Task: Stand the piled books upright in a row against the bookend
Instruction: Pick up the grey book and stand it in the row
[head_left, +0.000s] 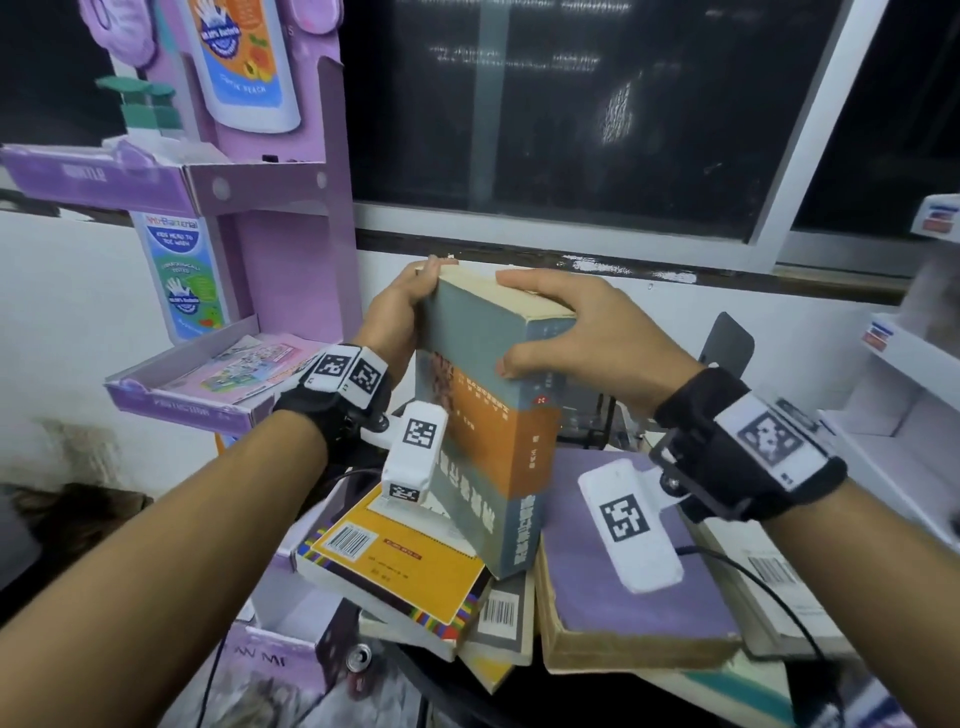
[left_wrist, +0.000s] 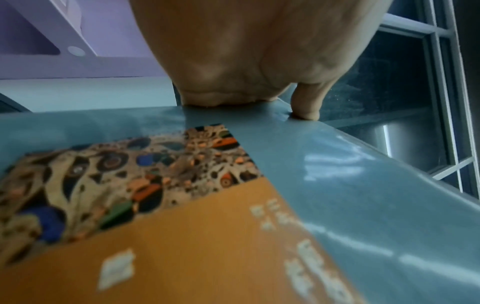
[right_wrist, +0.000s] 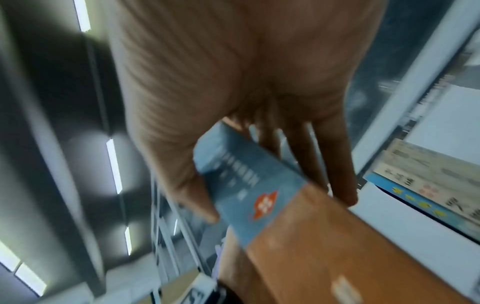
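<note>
Both hands grip 1 thick blue-and-orange book (head_left: 488, 415) at frame centre, held tilted above the pile: left hand (head_left: 402, 306) curled round its far edge, right hand (head_left: 576, 332) clamping the spine. No book stands against the dark bookend (head_left: 727, 338) at centre right; several books (head_left: 623, 561) lie flat below.

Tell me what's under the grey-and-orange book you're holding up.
The grey-and-orange book, gripped by the left hand and right hand, has its lower corner over the yellow book, beside the purple book. More books lie below; whether it touches is hidden.
</note>
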